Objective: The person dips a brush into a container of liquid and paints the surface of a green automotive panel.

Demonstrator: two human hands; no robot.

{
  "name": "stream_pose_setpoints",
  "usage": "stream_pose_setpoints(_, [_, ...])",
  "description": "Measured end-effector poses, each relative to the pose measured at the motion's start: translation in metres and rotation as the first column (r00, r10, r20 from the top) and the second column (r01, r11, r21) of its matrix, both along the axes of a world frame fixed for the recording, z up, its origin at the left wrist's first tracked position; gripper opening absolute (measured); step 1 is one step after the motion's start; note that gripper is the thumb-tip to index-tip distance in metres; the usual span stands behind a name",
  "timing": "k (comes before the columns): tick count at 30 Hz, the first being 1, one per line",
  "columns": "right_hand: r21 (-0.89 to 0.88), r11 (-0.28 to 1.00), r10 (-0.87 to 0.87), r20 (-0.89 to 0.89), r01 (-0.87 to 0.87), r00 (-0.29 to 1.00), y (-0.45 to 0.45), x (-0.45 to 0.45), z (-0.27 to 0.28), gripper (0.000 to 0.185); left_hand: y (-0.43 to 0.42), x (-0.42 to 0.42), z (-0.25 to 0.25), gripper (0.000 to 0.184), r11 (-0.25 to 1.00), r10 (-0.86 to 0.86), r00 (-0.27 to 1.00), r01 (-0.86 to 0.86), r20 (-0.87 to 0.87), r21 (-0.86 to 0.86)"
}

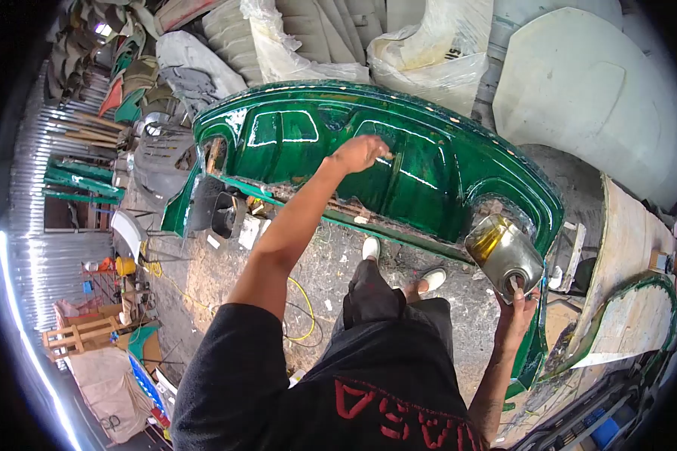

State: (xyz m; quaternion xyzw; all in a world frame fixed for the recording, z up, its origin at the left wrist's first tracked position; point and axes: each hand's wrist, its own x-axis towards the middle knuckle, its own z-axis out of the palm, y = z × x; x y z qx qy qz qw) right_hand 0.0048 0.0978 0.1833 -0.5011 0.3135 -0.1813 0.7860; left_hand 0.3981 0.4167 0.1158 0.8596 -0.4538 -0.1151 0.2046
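Note:
My left hand (361,154) is closed above the glossy green curved mould (278,161), which has the shape of a car bumper. Something small and pale shows at its fingertips, too small to name. On the right, my right hand (516,310) grips the narrow neck end of a cut-open, see-through plastic jug (508,255). The jug is tilted beside the mould's right end, and a yellowish liquid or coating shows inside. Bright light reflects off the mould's wet-looking surface, and its lower edge is ragged.
White panels (587,98) and plastic-wrapped pieces (429,56) stand behind the mould. A dark container (227,216) sits at its left end. A yellow hose (308,308) lies on the stained floor (226,286) near my feet. A board (624,240) leans at right.

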Motion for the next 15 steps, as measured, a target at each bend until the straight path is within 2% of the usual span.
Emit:
stream_pose_setpoints(1, [-0.025,1.0,-0.008,0.003,0.008,1.0,0.004,0.001,0.003,0.06,-0.003,0.014,-0.002,0.024,1.0,-0.015,1.0,0.015,-0.004,-0.01])
stream_pose_setpoints(3, [-0.031,0.998,-0.056,0.002,0.057,0.998,0.02,0.002,0.015,0.06,-0.006,0.03,-0.006,0.023,0.984,0.093,0.991,-0.075,0.102,-0.164])
stream_pose_setpoints(4, [-0.026,0.996,-0.088,0.011,0.089,0.996,0.028,0.005,0.02,0.061,-0.007,0.031,-0.008,0.025,0.963,0.115,0.954,-0.039,0.275,-0.268])
stream_pose_setpoints(5, [-0.036,0.995,-0.093,0.01,0.094,0.996,0.033,0.007,0.022,0.061,-0.007,0.032,-0.01,0.025,0.96,0.113,0.956,-0.035,0.272,-0.277])
stream_pose_setpoints(7, [-0.102,0.993,-0.07,-0.03,0.067,0.997,0.046,0.006,0.022,0.068,-0.011,0.009,0.025,0.032,0.941,0.253,0.951,-0.199,0.179,-0.273])
stream_pose_setpoints(8, [-0.089,0.992,-0.095,-0.056,0.09,0.994,0.052,0.003,0.016,0.066,-0.009,0.003,0.025,0.035,0.967,0.199,0.945,-0.146,0.26,-0.208])
stream_pose_setpoints(9, [-0.095,0.991,-0.103,-0.061,0.096,0.993,0.059,0.002,0.014,0.066,-0.006,-0.006,0.015,0.035,0.967,0.194,0.948,-0.141,0.253,-0.212])
stream_pose_setpoints(11, [-0.086,0.991,-0.106,-0.082,0.099,0.991,0.068,0.005,0.015,0.066,0.004,-0.021,-0.024,0.037,0.989,0.1,0.902,-0.046,0.419,-0.137])
stream_pose_setpoints(12, [-0.098,0.99,-0.108,-0.077,0.1,0.991,0.075,0.01,0.02,0.067,0.009,-0.028,-0.023,0.034,0.993,0.054,0.874,0.002,0.483,-0.115])
stream_pose_setpoints(13, [-0.108,0.989,-0.112,-0.074,0.103,0.991,0.082,0.015,0.024,0.067,0.011,-0.026,-0.021,0.034,0.992,0.056,0.873,0.005,0.484,-0.125])
stream_pose_setpoints(15, [-0.126,0.987,-0.106,-0.057,0.098,0.993,0.093,0.022,0.033,0.069,0.01,-0.023,-0.016,0.03,0.99,0.112,0.989,-0.102,0.101,-0.098])
